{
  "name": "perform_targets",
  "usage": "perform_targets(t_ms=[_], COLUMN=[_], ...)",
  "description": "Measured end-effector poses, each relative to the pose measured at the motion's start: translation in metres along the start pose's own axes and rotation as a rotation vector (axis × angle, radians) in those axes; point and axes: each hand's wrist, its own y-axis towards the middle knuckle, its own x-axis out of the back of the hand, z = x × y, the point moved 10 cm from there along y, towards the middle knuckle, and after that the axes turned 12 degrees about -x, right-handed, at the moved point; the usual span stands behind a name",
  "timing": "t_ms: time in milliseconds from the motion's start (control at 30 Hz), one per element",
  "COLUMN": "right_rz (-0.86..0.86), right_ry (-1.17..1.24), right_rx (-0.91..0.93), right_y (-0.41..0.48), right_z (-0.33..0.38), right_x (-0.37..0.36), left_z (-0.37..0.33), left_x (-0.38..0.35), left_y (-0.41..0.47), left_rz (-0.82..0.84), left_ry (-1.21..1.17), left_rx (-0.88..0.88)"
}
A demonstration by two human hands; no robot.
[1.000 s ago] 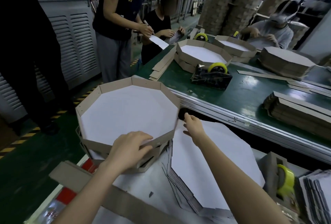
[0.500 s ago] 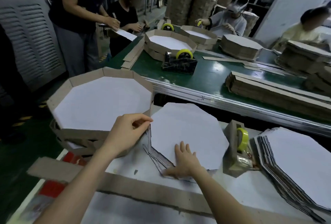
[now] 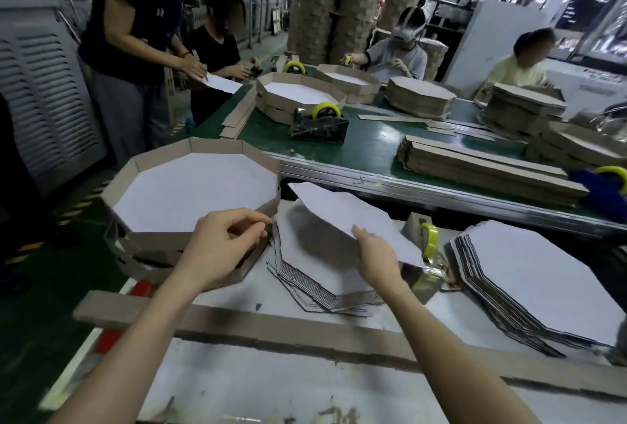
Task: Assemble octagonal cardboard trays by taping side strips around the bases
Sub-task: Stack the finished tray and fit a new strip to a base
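- Gripping the near edge of the top octagonal base (image 3: 344, 215) with the right hand (image 3: 376, 262), thumb lying on the white face, fingers curling underneath.
- Holding that base tilted, near edge raised, far corner pointing toward the green conveyor table (image 3: 373, 149), casting a shadow on the stack of bases (image 3: 315, 283) directly below.
- Hovering the left hand (image 3: 220, 247) at the near right corner of the finished tray (image 3: 217, 147), fingers curling, thumb tip close to the forefinger; not showing clearly whether anything is being pinched there.
- Resting that tray on a pile of other trays (image 3: 152, 250) at the left end of the white worktable (image 3: 271, 386), just beside the stack of bases.
- Reaching both forearms over a long side strip (image 3: 271, 325) lying flat across the worktable.
- Working with a tape dispenser (image 3: 416, 224) carrying a yellow roll just right of the raised base, and a second stack of bases (image 3: 543, 284) lying beyond it.
- Facing the conveyor table, bearing a black tape dispenser (image 3: 319, 127) and a bundle of side strips (image 3: 481, 169), with four other people standing or sitting around it.
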Motion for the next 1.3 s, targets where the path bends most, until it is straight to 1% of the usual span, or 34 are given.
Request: perform_targets(t_ms=[67, 133, 200, 267, 333, 400, 467, 567, 667, 733, 800, 933, 1000, 1033, 1067, 1100, 1133, 1167, 1200, 1233, 1267, 1300], right_rz=[-0.066, -0.149, -0.274, -0.345, -0.318, -0.235, -0.145, -0.001, 0.132, 0.215, 0.225, 0.265, 0.289, 0.301, 0.335, 0.412, 0.525, 0.641, 0.717, 0.737, 0.687, 0.575], right_ry=[0.153, 0.214, 0.260, 0.359, 0.382, 0.333, 0.271, 0.201, 0.117, 0.106, 0.065, 0.025, 0.036, 0.051, 0.080, 0.126, 0.192, 0.293, 0.428, 0.579, 0.710, 0.773], right_rx=[-0.067, -0.089, -0.046, 0.009, 0.056, 0.115, 0.182, 0.279, 0.332, 0.378, 0.437, 0.512, 0.542, 0.555, 0.562, 0.559, 0.552, 0.539, 0.493, 0.408, 0.306, 0.233], right_y=[0.002, -0.003, -0.018, -0.041, -0.065, -0.090, -0.118, -0.160, -0.186, -0.198, -0.204, -0.209, -0.209, -0.206, -0.203, -0.200, -0.198, -0.195, -0.186, -0.172, -0.153, -0.133], right_z=[-0.017, -0.032, -0.042, -0.048, -0.048, -0.041, -0.030, -0.013, 0.003, 0.015, 0.027, 0.046, 0.053, 0.055, 0.056, 0.056, 0.054, 0.051, 0.047, 0.040, 0.030, 0.020], right_x=[0.048, 0.097, 0.147, 0.192, 0.222, 0.240, 0.248, 0.236, 0.203, 0.179, 0.163, 0.142, 0.137, 0.136, 0.136, 0.136, 0.135, 0.136, 0.138, 0.139, 0.139, 0.137], left_z=[-0.013, -0.026, -0.043, -0.062, -0.079, -0.093, -0.107, -0.128, -0.142, -0.145, -0.138, -0.111, -0.101, -0.100, -0.102, -0.105, -0.106, -0.108, -0.110, -0.111, -0.113, -0.114], left_x=[0.007, 0.016, 0.024, 0.030, 0.036, 0.040, 0.037, 0.025, 0.004, -0.013, -0.032, -0.067, -0.078, -0.081, -0.084, -0.084, -0.085, -0.084, -0.084, -0.083, -0.083, -0.084], left_y=[-0.004, -0.008, -0.011, -0.014, -0.018, -0.022, -0.027, -0.033, -0.042, -0.049, -0.055, -0.070, -0.076, -0.077, -0.078, -0.078, -0.078, -0.079, -0.081, -0.082, -0.084, -0.086], left_rz=[-0.004, -0.021, -0.044, -0.069, -0.102, -0.140, -0.132, -0.030, 0.118, 0.231, 0.364, 0.675, 0.781, 0.810, 0.826, 0.835, 0.847, 0.861, 0.876, 0.887, 0.899, 0.915], left_ry=[0.004, -0.002, -0.008, 0.005, -0.003, -0.022, -0.011, -0.005, -0.041, -0.037, 0.016, 0.220, 0.300, 0.324, 0.324, 0.303, 0.275, 0.253, 0.228, 0.201, 0.176, 0.155], left_rx=[-0.039, -0.077, -0.126, -0.178, -0.212, -0.248, -0.276, -0.334, -0.378, -0.374, -0.339, -0.255, -0.226, -0.246, -0.274, -0.287, -0.287, -0.281, -0.269, -0.255, -0.242, -0.234])
